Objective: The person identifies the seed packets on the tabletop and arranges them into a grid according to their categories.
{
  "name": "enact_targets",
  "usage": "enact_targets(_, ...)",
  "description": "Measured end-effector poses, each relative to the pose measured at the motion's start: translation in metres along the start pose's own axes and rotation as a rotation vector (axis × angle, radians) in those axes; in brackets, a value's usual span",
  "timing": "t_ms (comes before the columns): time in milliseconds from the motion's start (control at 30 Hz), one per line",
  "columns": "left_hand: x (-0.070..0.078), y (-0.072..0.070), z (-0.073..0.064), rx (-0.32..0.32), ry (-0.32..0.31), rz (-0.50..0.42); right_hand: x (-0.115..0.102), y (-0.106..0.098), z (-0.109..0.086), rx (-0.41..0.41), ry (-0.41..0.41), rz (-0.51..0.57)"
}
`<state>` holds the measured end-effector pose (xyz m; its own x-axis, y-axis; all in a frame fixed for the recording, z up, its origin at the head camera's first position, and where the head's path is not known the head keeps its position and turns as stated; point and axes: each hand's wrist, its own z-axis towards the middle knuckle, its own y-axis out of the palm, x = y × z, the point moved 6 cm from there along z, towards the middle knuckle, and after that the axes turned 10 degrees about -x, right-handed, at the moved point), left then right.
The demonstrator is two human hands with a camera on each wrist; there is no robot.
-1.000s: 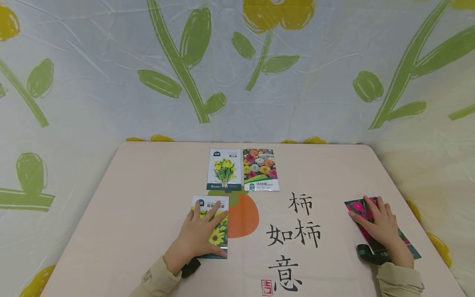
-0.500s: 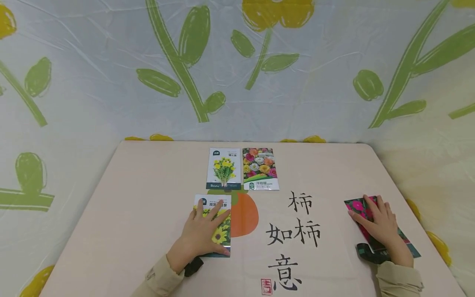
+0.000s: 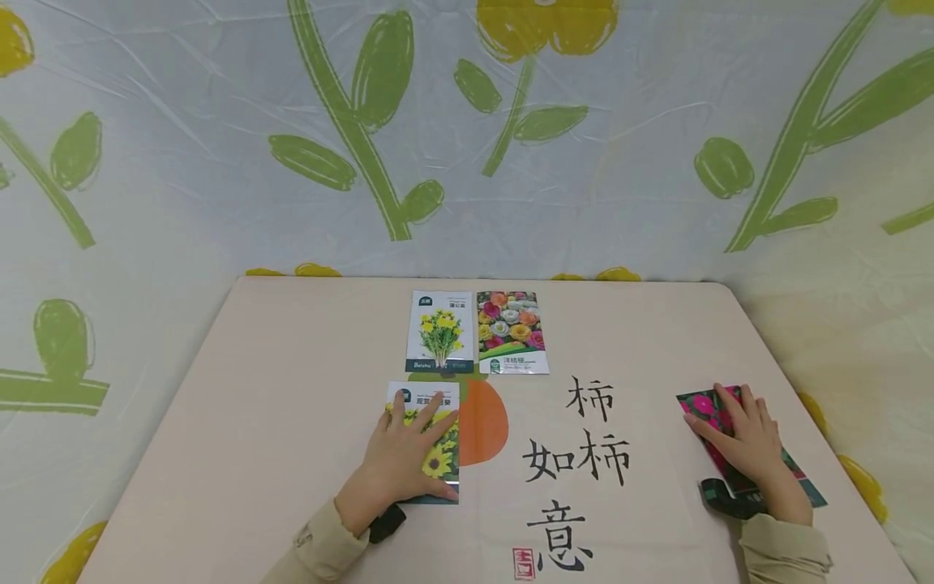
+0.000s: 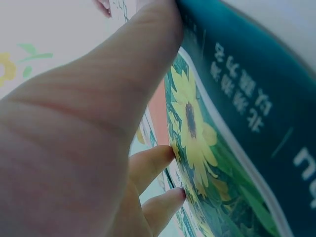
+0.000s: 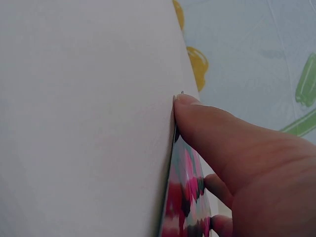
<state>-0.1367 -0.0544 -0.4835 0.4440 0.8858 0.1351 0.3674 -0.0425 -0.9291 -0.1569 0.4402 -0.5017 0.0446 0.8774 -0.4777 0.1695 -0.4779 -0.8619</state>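
My left hand (image 3: 397, 458) lies with fingers spread on a seed packet with yellow sunflowers (image 3: 438, 464), just left of the orange persimmon print. In the left wrist view its thumb (image 4: 143, 54) crosses the dark green bottom band and two fingertips touch the flower picture. At the right, my right hand (image 3: 751, 446) rests on a tilted seed packet with pink and red flowers (image 3: 704, 405); the palm hides much of it. The right wrist view has that thumb (image 5: 207, 118) at the packet's edge. Both packets lie flat on the table in the head view.
Behind the left hand lie a dandelion seed packet (image 3: 440, 332) and a packet with mixed-colour blooms (image 3: 512, 332), side by side. The pale pink table (image 3: 292, 365) bears black printed characters (image 3: 558, 543). A flower-patterned cloth (image 3: 620, 203) hangs behind and at the sides.
My left hand and the sunflower packet under it have slid slightly to the right, now covering more of the persimmon print. The right hand and the other packets stay where they were.
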Motion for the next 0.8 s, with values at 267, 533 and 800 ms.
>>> enact_targets(267, 0.004, 0.001, 0.005, 0.005, 0.008, 0.016, -0.001, 0.000, 0.000, -0.005, 0.009, 0.006)
enact_targets(533, 0.008, 0.003, 0.010, -0.012, 0.006, -0.004, 0.000, 0.000, 0.000, 0.012, -0.005, -0.001)
enact_targets(800, 0.012, 0.002, 0.013, -0.018, 0.000, 0.007, 0.001, 0.000, 0.000, 0.005, -0.007, -0.007)
